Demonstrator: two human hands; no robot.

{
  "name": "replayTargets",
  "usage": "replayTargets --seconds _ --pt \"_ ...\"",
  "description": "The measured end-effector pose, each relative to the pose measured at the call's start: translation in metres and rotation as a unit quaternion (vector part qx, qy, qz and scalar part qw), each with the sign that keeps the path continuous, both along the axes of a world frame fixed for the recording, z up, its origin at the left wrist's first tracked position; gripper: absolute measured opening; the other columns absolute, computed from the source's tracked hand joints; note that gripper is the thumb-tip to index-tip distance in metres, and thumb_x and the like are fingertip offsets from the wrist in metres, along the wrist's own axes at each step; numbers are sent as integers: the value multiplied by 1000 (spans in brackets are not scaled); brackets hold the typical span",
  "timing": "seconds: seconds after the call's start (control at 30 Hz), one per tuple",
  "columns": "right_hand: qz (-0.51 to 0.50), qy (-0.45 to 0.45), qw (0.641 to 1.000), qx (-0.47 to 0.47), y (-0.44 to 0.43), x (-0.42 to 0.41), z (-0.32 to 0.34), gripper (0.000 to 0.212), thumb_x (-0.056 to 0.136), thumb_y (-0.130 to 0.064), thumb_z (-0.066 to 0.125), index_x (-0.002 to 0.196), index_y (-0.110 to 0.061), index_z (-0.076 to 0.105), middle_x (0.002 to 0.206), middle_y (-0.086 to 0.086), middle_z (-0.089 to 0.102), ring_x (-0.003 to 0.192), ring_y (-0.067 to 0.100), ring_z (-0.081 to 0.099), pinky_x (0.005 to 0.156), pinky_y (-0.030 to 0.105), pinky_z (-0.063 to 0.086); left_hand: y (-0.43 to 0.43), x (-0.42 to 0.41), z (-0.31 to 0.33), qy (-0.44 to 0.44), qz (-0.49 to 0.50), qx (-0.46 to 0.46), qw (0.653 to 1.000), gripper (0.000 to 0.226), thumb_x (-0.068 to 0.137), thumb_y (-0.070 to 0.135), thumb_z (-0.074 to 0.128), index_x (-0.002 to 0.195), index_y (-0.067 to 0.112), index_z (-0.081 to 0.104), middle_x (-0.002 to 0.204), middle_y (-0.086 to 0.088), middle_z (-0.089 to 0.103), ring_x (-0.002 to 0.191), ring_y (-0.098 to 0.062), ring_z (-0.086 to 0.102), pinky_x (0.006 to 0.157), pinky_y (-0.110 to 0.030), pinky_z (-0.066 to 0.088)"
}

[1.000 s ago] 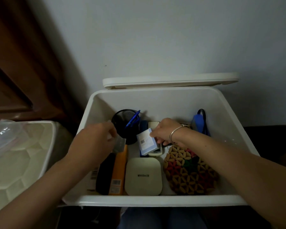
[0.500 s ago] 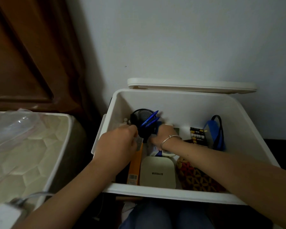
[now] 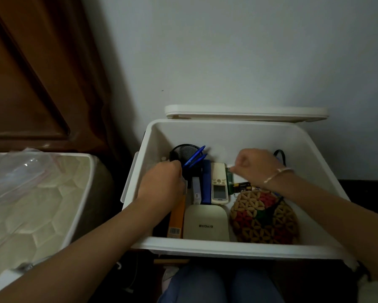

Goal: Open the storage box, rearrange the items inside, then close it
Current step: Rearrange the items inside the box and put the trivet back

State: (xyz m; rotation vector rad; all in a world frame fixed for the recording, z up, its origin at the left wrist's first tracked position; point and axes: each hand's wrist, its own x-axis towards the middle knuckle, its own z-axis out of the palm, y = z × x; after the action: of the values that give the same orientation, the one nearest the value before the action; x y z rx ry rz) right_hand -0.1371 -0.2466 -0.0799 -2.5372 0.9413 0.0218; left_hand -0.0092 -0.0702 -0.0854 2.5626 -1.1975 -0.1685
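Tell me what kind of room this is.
Likely a bedroom in a home: a quilted mattress lies at left, dark wooden panelling stands behind it, and the open storage box holds household bits such as a remote control and batteries.

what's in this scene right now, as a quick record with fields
box: white storage box, open; lid stands behind it
left hand: holds small clear packet beside black mesh cup with blue pens
right hand: fingers curled over white card; grip unclear
middle: remote control, batteries
front: orange box, beige case, beaded mat
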Motion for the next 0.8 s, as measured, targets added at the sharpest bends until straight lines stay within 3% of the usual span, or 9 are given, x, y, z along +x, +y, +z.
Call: replayTargets --seconds 0.17,0.27,0.37,0.5,0.6,0.7,0.8 --pt "-71 -90 992 -57 -36 -64 19 10 85 -21 64 86 -12 58 90 6 62 86 22 57 71 27 42 -27 -7 -4 -1 4 51 999 15 91 10 51 102 10 61 91 -5 60 77 -18 56 62 -27 44" --pt "-64 -132 989 -29 -34 -75 19 9 84 -20 66 88 -14 61 88 -2 60 86 15 56 67 20 38 -37 -12 -9 14 16 76 997 16 91 11 55 106 9 61 86 -3 55 71 -13 49 56 -21 34" --pt "-22 -164 986 -4 -21 -67 15 6 84 -19 65 88 -15 64 85 -5 62 84 10 58 68 16 40 -40 -14 -11 35 29 85 995 17 93 14 55 107 11 62 90 -3 61 72 -12 52 56 -19 35" --pt "-3 -196 976 99 -3 -42 11 10 83 -29 65 90 -22 64 89 -11 64 84 5 61 76 20 50 -38 -14 -2 57 5 -1 998 13 92 17 56 101 17 65 91 5 62 72 -5 53 59 -16 39" --pt "-11 -136 967 214 3 -23 3 36 84 -43 62 112 -21 59 106 -8 61 96 10 61 81 25 50 -36 -17 9 140 -21 -108 984 12 90 16 61 101 21 62 87 9 58 75 -6 58 58 -19 49" --pt "-32 -103 888 448 3 -16 -3 42 88 -40 60 121 -16 52 118 0 60 94 12 67 78 25 55 -35 -23 16 323 2 -204 924 19 88 6 63 100 20 59 98 -5 63 84 -19 66 58 -21 56" --pt "-32 -135 835 533 -3 -17 -6 30 87 -26 64 113 -12 59 105 5 70 88 14 70 73 23 57 -37 -27 16 408 24 -228 884 25 88 3 63 105 20 56 103 -13 66 88 -23 69 60 -22 57"
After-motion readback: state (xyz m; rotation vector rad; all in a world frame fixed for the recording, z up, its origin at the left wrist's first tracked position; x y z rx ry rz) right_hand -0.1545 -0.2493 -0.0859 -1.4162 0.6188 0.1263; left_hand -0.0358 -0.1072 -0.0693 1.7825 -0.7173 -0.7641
